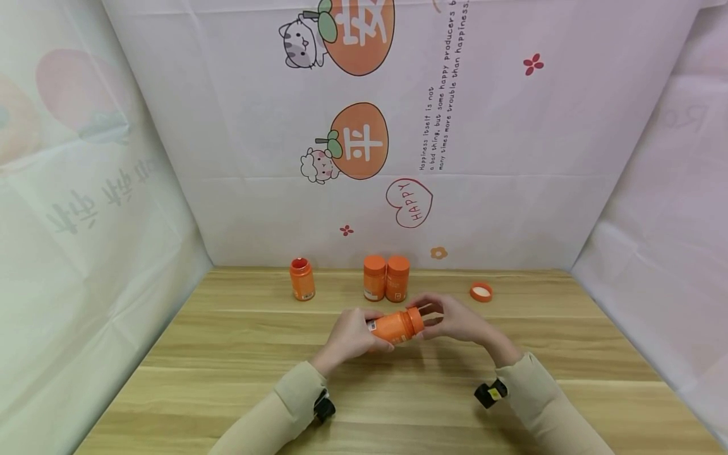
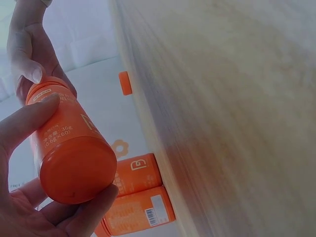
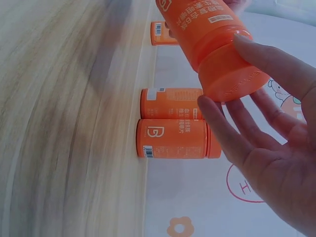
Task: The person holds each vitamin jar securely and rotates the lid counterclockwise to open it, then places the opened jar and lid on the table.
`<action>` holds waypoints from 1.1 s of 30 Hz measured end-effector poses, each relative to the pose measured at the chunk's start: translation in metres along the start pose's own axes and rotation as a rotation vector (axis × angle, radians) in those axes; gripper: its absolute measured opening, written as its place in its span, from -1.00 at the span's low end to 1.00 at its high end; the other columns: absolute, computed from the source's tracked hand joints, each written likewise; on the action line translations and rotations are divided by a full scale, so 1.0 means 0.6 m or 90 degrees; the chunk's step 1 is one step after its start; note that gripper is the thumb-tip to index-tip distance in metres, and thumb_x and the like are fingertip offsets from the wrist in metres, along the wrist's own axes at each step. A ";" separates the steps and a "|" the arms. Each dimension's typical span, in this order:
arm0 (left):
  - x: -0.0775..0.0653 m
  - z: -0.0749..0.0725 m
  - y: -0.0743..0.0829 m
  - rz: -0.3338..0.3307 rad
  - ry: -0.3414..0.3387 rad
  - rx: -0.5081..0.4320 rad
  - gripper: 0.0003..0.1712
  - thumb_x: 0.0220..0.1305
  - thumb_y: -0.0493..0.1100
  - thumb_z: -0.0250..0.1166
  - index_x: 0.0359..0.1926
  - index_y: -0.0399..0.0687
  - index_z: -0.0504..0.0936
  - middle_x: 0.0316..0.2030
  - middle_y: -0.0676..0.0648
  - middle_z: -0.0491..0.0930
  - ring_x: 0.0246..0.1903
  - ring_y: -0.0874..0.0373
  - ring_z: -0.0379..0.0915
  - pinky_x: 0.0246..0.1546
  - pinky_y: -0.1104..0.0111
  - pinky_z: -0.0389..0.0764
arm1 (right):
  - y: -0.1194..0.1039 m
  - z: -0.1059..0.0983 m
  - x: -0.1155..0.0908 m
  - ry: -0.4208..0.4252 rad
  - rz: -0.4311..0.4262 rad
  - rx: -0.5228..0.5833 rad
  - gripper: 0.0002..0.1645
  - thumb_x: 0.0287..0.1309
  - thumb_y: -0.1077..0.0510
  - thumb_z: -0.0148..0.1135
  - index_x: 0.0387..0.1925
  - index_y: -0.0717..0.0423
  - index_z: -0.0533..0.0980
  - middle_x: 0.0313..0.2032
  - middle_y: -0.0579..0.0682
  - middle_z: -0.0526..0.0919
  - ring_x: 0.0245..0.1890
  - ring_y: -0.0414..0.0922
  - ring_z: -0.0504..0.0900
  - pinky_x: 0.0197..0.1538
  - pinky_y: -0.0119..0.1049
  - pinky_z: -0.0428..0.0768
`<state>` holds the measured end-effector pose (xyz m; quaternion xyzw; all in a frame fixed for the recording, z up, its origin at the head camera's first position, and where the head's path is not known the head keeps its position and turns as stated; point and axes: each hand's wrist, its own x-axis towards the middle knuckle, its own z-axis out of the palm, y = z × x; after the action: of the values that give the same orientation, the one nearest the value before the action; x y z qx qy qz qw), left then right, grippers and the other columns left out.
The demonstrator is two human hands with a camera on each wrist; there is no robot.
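Observation:
In the head view an orange bottle (image 1: 391, 328) lies tilted between both hands, above the table, its cap (image 1: 416, 320) toward the right. My left hand (image 1: 351, 336) grips the body, thumb along one side and fingers round the other; the bottle's base (image 2: 78, 170) faces the left wrist camera. My right hand (image 1: 455, 317) has its thumb and fingers curved about the cap (image 3: 231, 74). In the right wrist view the thumb lies at the cap's upper edge and a fingertip at its lower rim; the palm stays apart from it.
Two capped orange bottles (image 1: 374, 278) (image 1: 397, 279) stand side by side behind the hands. An uncapped orange bottle (image 1: 303, 281) stands at the back left. A loose orange cap (image 1: 481, 292) lies inside-up at the back right. White printed cloth (image 1: 483, 215) hangs behind the wooden table (image 1: 227, 354).

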<state>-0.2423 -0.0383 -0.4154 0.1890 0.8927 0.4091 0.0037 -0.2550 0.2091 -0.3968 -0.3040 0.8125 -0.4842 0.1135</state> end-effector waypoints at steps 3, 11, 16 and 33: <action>0.000 -0.001 0.001 0.002 -0.001 -0.007 -0.37 -0.39 -0.03 0.62 -0.11 0.02 0.71 -0.29 0.07 0.68 -0.36 0.23 0.48 -0.29 0.33 0.50 | 0.002 0.000 -0.002 0.008 -0.008 0.007 -0.32 -0.07 0.34 0.41 0.14 0.25 0.38 0.10 0.10 0.51 0.11 0.19 0.48 0.01 -0.17 0.59; 0.000 -0.002 0.002 -0.001 -0.003 -0.014 -0.37 -0.37 -0.04 0.62 -0.10 0.02 0.71 -0.28 0.07 0.68 -0.35 0.22 0.48 -0.27 0.32 0.50 | 0.001 0.000 -0.007 0.023 0.006 0.021 -0.33 -0.07 0.30 0.43 0.13 0.12 0.40 0.10 0.05 0.51 0.13 0.15 0.46 0.01 -0.21 0.59; 0.001 0.000 0.000 0.004 -0.006 -0.025 -0.39 -0.35 -0.05 0.62 -0.11 0.00 0.71 -0.27 0.04 0.68 -0.34 0.22 0.49 -0.26 0.31 0.51 | 0.002 0.000 -0.009 0.031 0.004 0.040 -0.32 -0.08 0.30 0.43 0.13 0.12 0.40 0.09 0.08 0.51 0.14 0.19 0.45 0.01 -0.21 0.59; 0.004 0.006 -0.008 0.021 0.000 -0.032 -0.40 -0.29 -0.02 0.59 -0.10 -0.09 0.69 -0.27 0.01 0.69 -0.35 0.22 0.51 -0.30 0.33 0.52 | 0.012 -0.003 -0.015 0.072 0.008 0.046 -0.32 -0.07 0.18 0.46 0.12 0.12 0.38 0.07 0.14 0.51 0.09 0.14 0.51 -0.04 -0.28 0.61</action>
<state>-0.2456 -0.0378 -0.4211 0.2035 0.8787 0.4317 0.0020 -0.2515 0.2181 -0.4030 -0.2667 0.8017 -0.5287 0.0813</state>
